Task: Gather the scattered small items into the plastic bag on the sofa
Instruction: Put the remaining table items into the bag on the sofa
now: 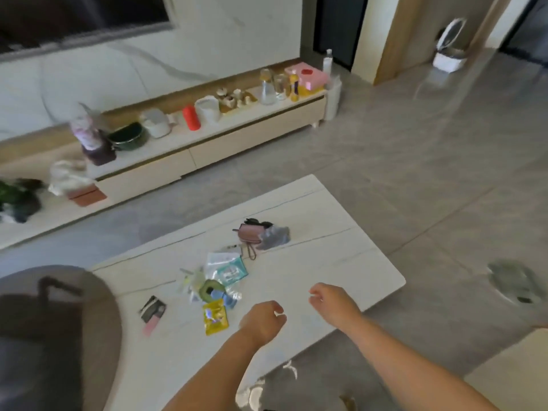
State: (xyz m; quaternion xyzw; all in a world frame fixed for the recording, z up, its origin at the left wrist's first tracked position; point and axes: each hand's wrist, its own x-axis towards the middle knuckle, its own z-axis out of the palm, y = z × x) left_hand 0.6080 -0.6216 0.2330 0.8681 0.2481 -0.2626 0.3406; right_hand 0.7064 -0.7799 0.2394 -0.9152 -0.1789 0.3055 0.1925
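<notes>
Small items lie scattered on a white coffee table (341, 262): a yellow packet (215, 316), a green ring-shaped thing (211, 289), a teal-and-white wipes pack (232, 271), a black and pink card-like item (152, 314), a pink pouch (250, 233) beside a crumpled grey bag (274, 237). My left hand (262, 320) hovers just right of the yellow packet, fingers loosely curled, holding nothing. My right hand (332, 299) floats over the table's near right part, fingers apart and empty. No plastic bag on a sofa is in view.
A dark grey round seat with a bag strap (56, 321) stands at the left. A long low TV cabinet (189, 152) along the wall carries cups, bottles and boxes. Grey tiled floor (430, 173) stretches to the right, with a grey slipper (514, 281) on it.
</notes>
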